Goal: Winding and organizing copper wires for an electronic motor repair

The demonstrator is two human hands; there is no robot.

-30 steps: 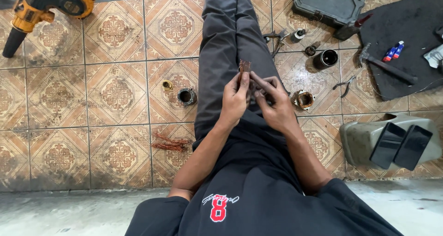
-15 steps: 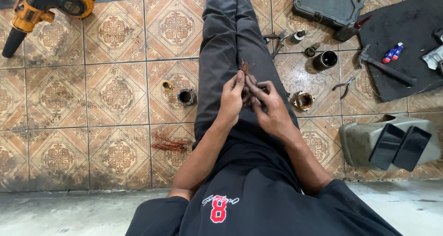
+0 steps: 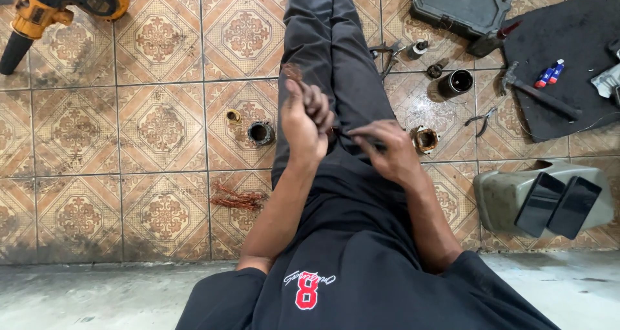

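Over tiled floor (image 3: 161, 130), left hand's (image 3: 303, 120) copper wire bundle (image 3: 294, 72) upright.

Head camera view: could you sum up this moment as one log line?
left hand: fist shut on copper wire bundle, raised over lap | right hand: fingers pinching near lap, contents unclear | loose copper strands: on tiled floor

Bare tiled floor (image 3: 129, 194) lies open left of the legs; right side is crowded by a metal cylinder (image 3: 457, 82), hammer (image 3: 536, 94) and pliers (image 3: 481, 120).
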